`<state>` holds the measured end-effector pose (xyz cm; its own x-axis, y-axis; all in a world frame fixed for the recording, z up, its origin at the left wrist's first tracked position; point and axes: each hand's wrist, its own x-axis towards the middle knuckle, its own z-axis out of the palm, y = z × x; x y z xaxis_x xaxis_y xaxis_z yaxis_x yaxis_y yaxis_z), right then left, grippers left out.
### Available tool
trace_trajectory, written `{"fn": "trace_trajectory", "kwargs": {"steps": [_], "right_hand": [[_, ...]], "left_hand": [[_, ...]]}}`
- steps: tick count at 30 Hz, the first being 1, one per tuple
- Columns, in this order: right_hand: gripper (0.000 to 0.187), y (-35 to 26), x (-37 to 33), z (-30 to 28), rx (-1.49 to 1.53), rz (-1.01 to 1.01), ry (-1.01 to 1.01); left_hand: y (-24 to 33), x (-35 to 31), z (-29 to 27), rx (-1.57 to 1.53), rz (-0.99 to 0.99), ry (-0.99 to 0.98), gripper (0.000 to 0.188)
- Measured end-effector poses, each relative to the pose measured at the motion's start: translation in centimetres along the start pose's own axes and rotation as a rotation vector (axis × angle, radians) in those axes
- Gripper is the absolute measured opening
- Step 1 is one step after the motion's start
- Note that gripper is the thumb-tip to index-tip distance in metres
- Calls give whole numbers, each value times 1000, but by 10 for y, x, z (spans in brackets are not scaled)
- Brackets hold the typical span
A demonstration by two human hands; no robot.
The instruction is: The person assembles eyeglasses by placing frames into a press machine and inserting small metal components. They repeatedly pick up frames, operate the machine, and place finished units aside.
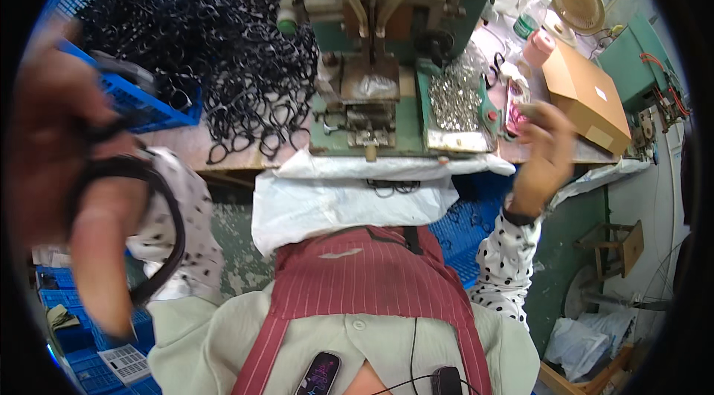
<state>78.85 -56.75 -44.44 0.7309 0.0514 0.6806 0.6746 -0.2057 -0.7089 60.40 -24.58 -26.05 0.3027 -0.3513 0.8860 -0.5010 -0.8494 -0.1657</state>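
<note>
Close to the camera on the left, blurred, is my left hand (111, 216). Its fingers are closed on a black eyeglass frame (179, 227), whose rounded rim loops beside the thumb. On the right, my right hand (547, 153) is raised over the bench edge with bent fingers. Motion smears its fingertips, so whether they hold anything is unclear. Nearest to it are a small pink tray (515, 108) and a tray of shiny small metal parts (455, 101). A green bench machine (372, 82) with a metal fixture stands in front of me.
A heap of black frames (260, 90) covers the bench at left, beside a blue crate (141, 101). White sheeting (349, 198) hangs from the bench edge to my lap, with black pieces on it. A cardboard box (587, 97), bottle (532, 15) and another green machine (647, 60) stand right.
</note>
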Motion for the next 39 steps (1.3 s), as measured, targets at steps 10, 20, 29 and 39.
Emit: {"fn": "trace_trajectory", "kwargs": {"steps": [10, 20, 29, 39], "right_hand": [[26, 141, -29, 70, -818, 83, -247], [11, 131, -14, 77, -679, -162, -19], [11, 147, -22, 71, -512, 128, 44], [16, 147, -26, 68, -517, 132, 17]], "left_hand": [[-12, -156, 140, -701, -1510, -202, 35], [20, -145, 206, -509, -72, -298, 38], [18, -135, 214, -472, -112, -288, 37], [26, -144, 221, -486, -191, -201, 40]]}}
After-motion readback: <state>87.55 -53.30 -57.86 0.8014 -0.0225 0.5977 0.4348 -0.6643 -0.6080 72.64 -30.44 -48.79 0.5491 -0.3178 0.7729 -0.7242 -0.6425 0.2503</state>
